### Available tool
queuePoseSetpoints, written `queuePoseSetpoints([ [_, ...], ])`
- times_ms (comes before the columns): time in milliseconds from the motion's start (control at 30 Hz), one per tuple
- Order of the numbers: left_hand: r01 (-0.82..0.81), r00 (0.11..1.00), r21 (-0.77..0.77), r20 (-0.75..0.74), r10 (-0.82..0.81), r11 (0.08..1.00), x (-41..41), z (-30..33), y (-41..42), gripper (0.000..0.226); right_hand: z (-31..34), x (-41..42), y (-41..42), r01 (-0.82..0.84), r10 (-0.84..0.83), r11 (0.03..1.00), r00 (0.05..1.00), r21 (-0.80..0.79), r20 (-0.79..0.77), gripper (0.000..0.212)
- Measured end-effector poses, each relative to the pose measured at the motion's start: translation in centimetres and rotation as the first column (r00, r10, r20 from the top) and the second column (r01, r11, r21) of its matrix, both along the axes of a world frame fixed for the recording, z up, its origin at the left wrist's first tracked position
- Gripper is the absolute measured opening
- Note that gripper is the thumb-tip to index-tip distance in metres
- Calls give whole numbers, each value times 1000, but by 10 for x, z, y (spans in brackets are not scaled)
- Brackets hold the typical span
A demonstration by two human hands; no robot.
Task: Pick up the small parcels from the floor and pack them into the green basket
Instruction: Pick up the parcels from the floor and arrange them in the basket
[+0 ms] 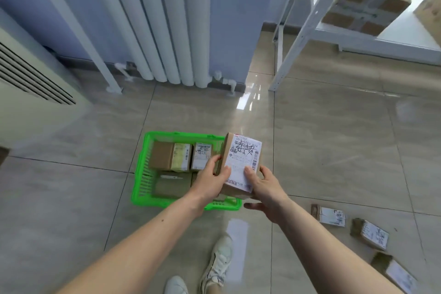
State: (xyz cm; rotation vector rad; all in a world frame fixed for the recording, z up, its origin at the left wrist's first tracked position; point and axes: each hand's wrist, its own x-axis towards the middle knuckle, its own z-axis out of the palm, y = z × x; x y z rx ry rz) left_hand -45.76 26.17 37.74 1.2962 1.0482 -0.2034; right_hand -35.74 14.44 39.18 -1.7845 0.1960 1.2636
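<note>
Head view shows you mid-placement: your left hand (210, 180) and right hand (265, 188) both grip a labelled cardboard parcel (241, 164), held above the right side of the green basket (140, 184). Next, I'd judge, lower it into the free right-hand space beside the packed boxes (181, 156); three parcels (372, 234) remain on the floor.
</note>
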Motion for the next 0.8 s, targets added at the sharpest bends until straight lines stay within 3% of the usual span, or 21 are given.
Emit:
queuePoseSetpoints([
  [100,55,996,6,-70,-55,998,3,-29,10,81,-44,5,15,65,-67,996,997,-55,-48,49],
  [167,77,995,4,-68,-76,997,9,-50,15,86,-76,10,24,73,-78,994,995,-85,-55,49],
  [333,75,995,67,-75,-70,995,21,-126,29,77,-142,28,49,48,-55,987,998,-153,-39,18],
  [467,108,992,131,-74,-99,985,29,-189,42,70,-198,34,67,35,-39,983,999,-178,-22,35],
  [600,199,978,258,-111,-175,946,36,-264,52,70,-261,35,81,34,-22,976,998,-214,57,30],
  [800,312,949,462,-197,-246,830,53,-336,64,82,-335,43,96,-66,186,908,948,-413,259,35],
])
